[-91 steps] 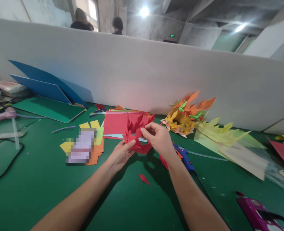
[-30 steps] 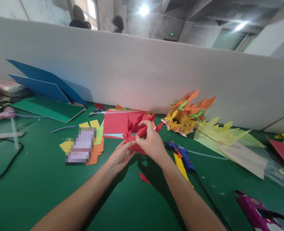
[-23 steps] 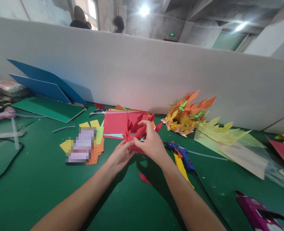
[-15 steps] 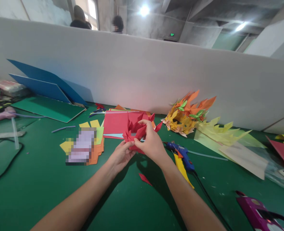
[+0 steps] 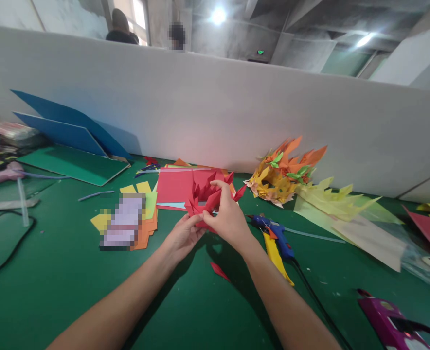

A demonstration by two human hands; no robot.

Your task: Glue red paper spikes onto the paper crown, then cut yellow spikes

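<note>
A ring-shaped red folded-paper crown (image 5: 200, 199) with pointed tips is held up over the green table (image 5: 186, 311). My left hand (image 5: 186, 237) grips its lower left side, thumb on top. My right hand (image 5: 226, 214) pinches the near right side between thumb and fingers. Parts of the crown are hidden behind my fingers. Below it on the table lies a loose red folded-paper piece (image 5: 220, 271). Behind the crown is a stack of red paper (image 5: 173, 185).
Right of my hands lie a blue glue gun (image 5: 278, 236) with a cord and a yellow cutter (image 5: 277, 257). An orange paper crown (image 5: 273, 187) stands at the back. Left is a phone (image 5: 124, 221) on coloured paper. A white partition (image 5: 207, 107) closes the far side.
Almost nothing differs. The red paper crown has shifted very slightly left in my hands, and both hands keep their hold.
</note>
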